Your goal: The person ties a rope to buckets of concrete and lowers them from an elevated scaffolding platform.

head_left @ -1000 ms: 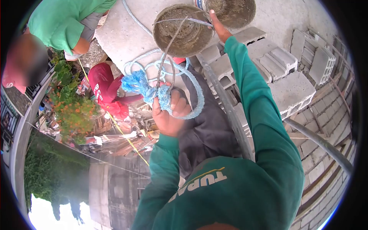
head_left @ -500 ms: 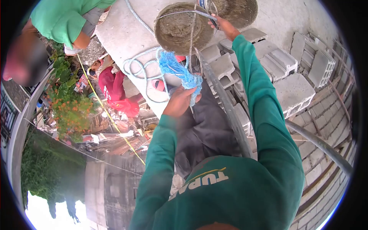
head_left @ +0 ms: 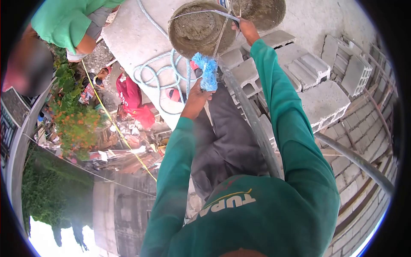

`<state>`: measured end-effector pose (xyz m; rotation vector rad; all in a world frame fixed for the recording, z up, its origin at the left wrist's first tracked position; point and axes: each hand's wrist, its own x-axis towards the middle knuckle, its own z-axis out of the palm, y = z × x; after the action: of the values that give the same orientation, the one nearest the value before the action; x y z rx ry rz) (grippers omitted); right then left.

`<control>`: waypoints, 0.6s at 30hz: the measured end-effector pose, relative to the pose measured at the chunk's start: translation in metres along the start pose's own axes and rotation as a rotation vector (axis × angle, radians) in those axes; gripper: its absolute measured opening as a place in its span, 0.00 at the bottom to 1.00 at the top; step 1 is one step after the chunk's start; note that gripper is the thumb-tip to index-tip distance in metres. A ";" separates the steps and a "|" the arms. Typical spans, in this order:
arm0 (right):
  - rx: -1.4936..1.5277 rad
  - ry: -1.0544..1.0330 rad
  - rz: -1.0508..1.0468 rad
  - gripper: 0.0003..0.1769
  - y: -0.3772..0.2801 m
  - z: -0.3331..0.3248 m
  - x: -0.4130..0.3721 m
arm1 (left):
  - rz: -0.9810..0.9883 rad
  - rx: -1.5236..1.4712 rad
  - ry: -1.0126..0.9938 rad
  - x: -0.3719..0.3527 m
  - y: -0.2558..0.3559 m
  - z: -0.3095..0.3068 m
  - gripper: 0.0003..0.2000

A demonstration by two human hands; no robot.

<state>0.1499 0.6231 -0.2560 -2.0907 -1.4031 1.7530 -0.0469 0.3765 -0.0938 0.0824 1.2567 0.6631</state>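
My left hand (head_left: 196, 101) is closed on a frayed bundle of blue rope (head_left: 206, 73). The fingers of my right hand (head_left: 245, 28) are wrapped round the bucket handle (head_left: 225, 16), beside the rim of a bucket. That round bucket (head_left: 184, 48) holds grey wet mortar and stands just beyond the blue bundle. A second mortar bucket (head_left: 280, 13) stands to its right, partly cut off by the frame. Light blue rope (head_left: 159, 76) lies in loops on the concrete slab, left of my left hand.
Grey hollow blocks (head_left: 323, 103) are stacked at the right. A metal pipe (head_left: 248, 111) runs beside my legs. Past the slab edge, a person in red (head_left: 132, 103) is far below. A person in green (head_left: 64, 25) is at upper left, near a yellow line (head_left: 115, 126).
My left hand has shifted slightly up and left with the blue bundle, which looks more bunched. The loops of rope on the slab lie differently. My right hand stays on the handle.
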 end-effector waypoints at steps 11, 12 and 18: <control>-0.086 0.161 -0.178 0.21 0.006 -0.012 -0.025 | 0.273 0.362 0.159 -0.060 0.031 -0.042 0.27; -0.120 0.174 -0.238 0.22 0.006 -0.012 -0.029 | 0.302 0.345 0.194 -0.066 0.038 -0.042 0.27; -0.229 0.324 -0.246 0.28 -0.004 0.004 -0.066 | 0.322 0.467 0.218 -0.122 0.095 -0.024 0.23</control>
<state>0.1486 0.5794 -0.2059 -2.0752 -1.7321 1.1512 -0.1261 0.3854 0.0410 0.6228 1.6096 0.6525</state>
